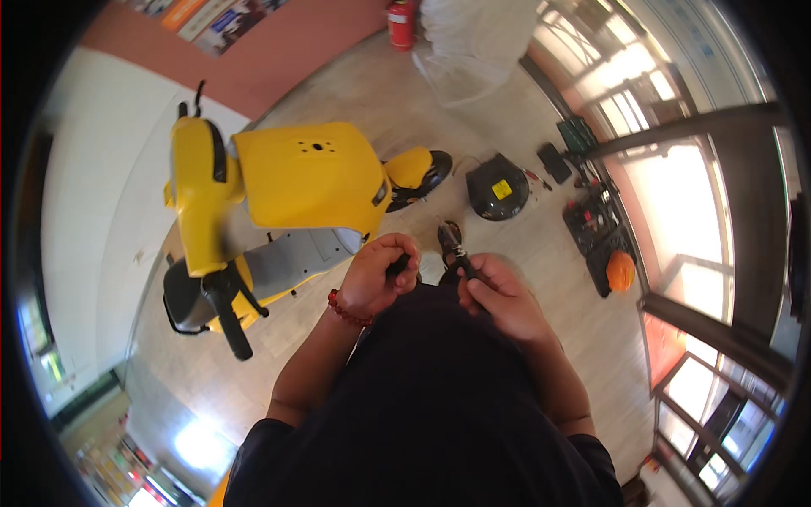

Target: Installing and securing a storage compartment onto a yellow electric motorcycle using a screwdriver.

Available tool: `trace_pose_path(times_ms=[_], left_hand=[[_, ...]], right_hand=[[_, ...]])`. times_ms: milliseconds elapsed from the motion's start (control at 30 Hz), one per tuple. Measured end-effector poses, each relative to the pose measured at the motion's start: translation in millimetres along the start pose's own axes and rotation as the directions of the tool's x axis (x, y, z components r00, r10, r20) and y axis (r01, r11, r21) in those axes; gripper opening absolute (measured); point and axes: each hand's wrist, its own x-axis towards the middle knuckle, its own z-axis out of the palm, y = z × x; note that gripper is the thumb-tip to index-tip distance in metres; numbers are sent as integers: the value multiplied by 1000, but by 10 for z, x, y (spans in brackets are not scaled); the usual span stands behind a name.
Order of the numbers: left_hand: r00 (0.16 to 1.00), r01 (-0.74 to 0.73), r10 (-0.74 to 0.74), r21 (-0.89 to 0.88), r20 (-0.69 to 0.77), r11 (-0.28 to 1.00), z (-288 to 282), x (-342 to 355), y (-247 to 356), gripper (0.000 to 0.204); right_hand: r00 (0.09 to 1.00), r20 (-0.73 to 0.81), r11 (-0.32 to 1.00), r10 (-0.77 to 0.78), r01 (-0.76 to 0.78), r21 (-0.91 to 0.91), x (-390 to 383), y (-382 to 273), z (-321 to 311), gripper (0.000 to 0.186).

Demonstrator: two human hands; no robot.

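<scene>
My left hand (376,275), with a red bead bracelet at the wrist, is raised in front of my body. Its fingers are curled around a small black object (397,264), mostly hidden by them, so its kind cannot be made out. To its right, my right hand (503,296) pinches a slim black piece with shiny silver metal parts (459,251) at its far end; it looks like a key on a ring. The two hands are apart. Beyond and left of them stands a yellow scooter (308,173) with a grey footboard (296,253).
A black, rounded panel with a yellow sticker (501,189) lies on the floor ahead. Right of it are an open toolbox (591,220) and an orange bundle (621,270) by the windows. A fire extinguisher (401,25) and plastic-wrapped goods (469,42) stand at the far wall.
</scene>
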Motion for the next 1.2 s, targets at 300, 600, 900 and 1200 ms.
trace_pose_path(times_ms=[300, 600, 900, 1200], left_hand=[[993, 89, -118, 624, 6, 777, 220, 328, -324, 21], [996, -85, 77, 855, 53, 512, 808, 992, -596, 16], [960, 192, -280, 785, -25, 588, 1211, 1536, -1036, 17], [873, 176, -486, 916, 23, 360, 1102, 1679, -1054, 25]], right_hand=[[999, 40, 997, 17, -14, -73, 90, 70, -259, 24], [963, -149, 967, -223, 199, -156, 220, -249, -1128, 21], [982, -173, 971, 79, -36, 238, 232, -265, -1846, 17], [666, -729, 889, 157, 226, 398, 382, -129, -2339, 12]])
